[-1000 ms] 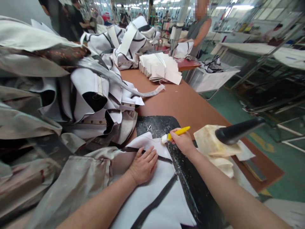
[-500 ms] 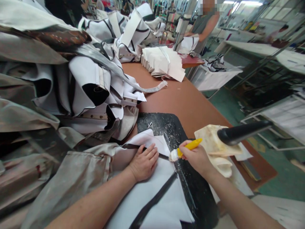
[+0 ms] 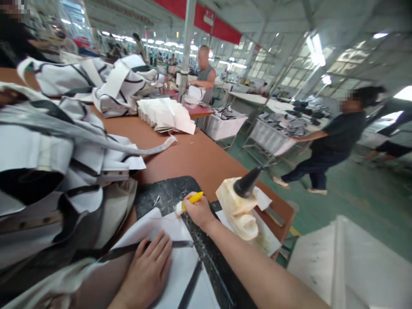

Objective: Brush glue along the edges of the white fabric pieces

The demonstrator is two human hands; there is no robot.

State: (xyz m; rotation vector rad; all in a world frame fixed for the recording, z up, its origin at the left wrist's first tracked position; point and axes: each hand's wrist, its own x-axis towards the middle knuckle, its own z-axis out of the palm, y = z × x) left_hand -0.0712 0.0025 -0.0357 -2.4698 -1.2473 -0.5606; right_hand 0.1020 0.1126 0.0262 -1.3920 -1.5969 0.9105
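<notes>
While the left hand (image 3: 146, 274) lies flat with fingers spread on a white fabric piece (image 3: 180, 274) crossed by dark strips, the right hand (image 3: 197, 211) is clenched around a yellow-handled brush (image 3: 189, 201), whose pale tip touches the piece's far edge over a black, glue-smeared board (image 3: 170, 193). Just right of that hand stands a glue-crusted pot (image 3: 236, 206) with a black handle (image 3: 247, 183) sticking up out of it; what it contains cannot be seen. Beyond the brown table (image 3: 193, 156), white bins (image 3: 222, 126) hold pale cut pieces.
</notes>
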